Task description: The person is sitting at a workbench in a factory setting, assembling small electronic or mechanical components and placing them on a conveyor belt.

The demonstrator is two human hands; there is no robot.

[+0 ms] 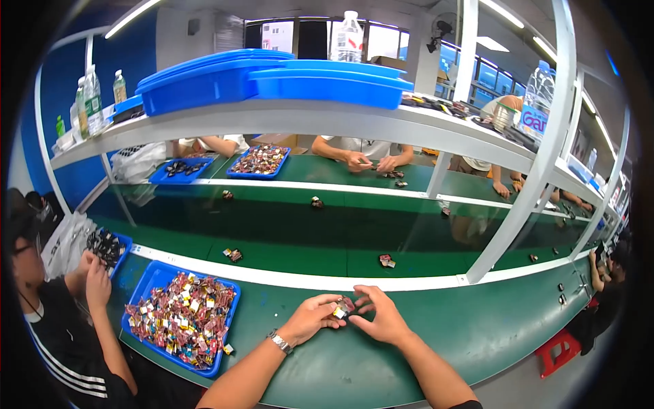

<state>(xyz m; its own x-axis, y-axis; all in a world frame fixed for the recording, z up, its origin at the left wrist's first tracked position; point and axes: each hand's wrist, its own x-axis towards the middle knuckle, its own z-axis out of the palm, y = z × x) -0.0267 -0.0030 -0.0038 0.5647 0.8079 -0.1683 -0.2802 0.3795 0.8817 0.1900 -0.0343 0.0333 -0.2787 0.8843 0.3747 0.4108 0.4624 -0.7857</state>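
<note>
Beside the blue tray point(151, 286) of small colourful packets, both hands' fingers point(354, 300) pinch one small packet point(343, 307).

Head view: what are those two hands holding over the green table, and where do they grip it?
A small reddish part, pinched between the fingertips of the left hand and the right hand, one hand at each side. Its exact shape is too small to tell.

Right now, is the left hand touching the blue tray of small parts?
Apart. The head view shows the left hand holding a small part together with the right hand, with bare green bench between it and the blue tray.
</note>
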